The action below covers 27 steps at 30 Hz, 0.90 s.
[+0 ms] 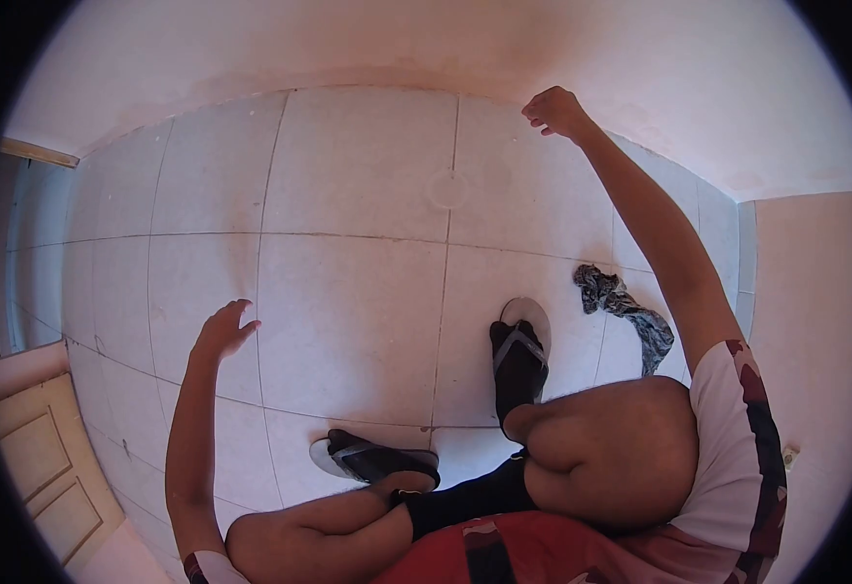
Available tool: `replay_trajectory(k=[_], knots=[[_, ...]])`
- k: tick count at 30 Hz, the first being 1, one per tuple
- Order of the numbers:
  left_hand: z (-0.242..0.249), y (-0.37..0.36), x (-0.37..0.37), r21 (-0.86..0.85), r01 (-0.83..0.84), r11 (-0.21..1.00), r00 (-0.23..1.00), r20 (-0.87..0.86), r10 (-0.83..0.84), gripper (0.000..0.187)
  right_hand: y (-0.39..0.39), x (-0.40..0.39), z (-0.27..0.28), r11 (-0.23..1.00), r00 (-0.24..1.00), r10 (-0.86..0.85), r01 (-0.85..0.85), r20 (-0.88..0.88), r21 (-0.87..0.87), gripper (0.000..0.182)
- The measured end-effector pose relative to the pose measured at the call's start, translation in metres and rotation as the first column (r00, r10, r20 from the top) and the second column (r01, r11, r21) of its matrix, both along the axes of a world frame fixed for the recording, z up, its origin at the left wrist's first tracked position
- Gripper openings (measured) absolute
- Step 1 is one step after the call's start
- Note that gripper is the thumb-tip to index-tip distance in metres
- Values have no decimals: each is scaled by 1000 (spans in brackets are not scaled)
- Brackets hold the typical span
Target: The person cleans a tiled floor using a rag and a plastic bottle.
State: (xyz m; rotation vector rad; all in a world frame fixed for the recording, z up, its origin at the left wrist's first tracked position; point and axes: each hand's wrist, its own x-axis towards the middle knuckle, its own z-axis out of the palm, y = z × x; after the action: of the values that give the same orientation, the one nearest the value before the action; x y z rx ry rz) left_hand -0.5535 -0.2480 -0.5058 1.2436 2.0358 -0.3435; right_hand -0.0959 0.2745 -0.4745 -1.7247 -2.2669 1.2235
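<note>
My left hand (pixel 226 329) is held out over the tiled floor with thumb and fingers apart, and nothing is in it. Up near the base of the far wall is my right hand (pixel 555 112), its fingers curled in. Whatever those fingers may hold is hidden. A crumpled dark cloth with a grey pattern (pixel 629 311) lies on the floor beside my right forearm, apart from the hand. Between the two hands, a faint round mark (pixel 448 190) shows on the tiles.
My feet, in dark socks, wear grey flip-flops (pixel 523 346) on the pale tiled floor (pixel 348 321). The wall (pixel 368 44) curves across the far side. A wooden panelled door (pixel 56 457) stands at the lower left, with a doorway above it. A dark object hangs at the right edge.
</note>
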Motion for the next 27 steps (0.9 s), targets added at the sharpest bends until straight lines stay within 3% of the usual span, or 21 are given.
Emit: replay_trajectory(k=[3,6,10,12,13,15,19,21,22,24,27], knots=[[-4,-1,0,-3,10,1000,1000,-1,-10,56,-5,-3,4,999,998,47,-48,32,6,21],[-6,-2,0,-18,26,999,1000,-8,-26,56,2,-2,-9,985,990,140,-142,24,94,25],[-8,-3,0,-18,42,999,999,-15,-42,56,1,1,-21,997,997,75,-75,21,6,27],[-8,-3,0,-16,32,999,999,-8,-32,56,2,4,-34,922,980,191,-196,49,334,27],[-9,-4,0,-16,40,999,999,-10,-41,55,1,3,-32,922,980,192,-198,50,333,27],[-11,-6,0,-21,49,999,999,-12,-50,55,1,2,-31,997,999,21,-24,-41,-78,31],[-18,-12,-1,-12,85,996,996,-31,-86,53,8,12,-46,995,992,4,-17,-128,-101,38],[-20,-14,-3,-3,91,996,995,-31,-91,52,9,14,-58,970,983,184,-182,4,162,38],[-21,-14,-4,1,97,995,995,-30,-97,52,5,17,-53,970,983,183,-181,4,162,38],[-22,-13,-5,6,100,995,995,-30,-100,52,-5,24,-38,994,995,-17,7,-97,-107,42],[-19,-8,-3,22,103,994,994,-31,-102,52,-14,60,-19,934,937,206,-103,282,-341,47]])
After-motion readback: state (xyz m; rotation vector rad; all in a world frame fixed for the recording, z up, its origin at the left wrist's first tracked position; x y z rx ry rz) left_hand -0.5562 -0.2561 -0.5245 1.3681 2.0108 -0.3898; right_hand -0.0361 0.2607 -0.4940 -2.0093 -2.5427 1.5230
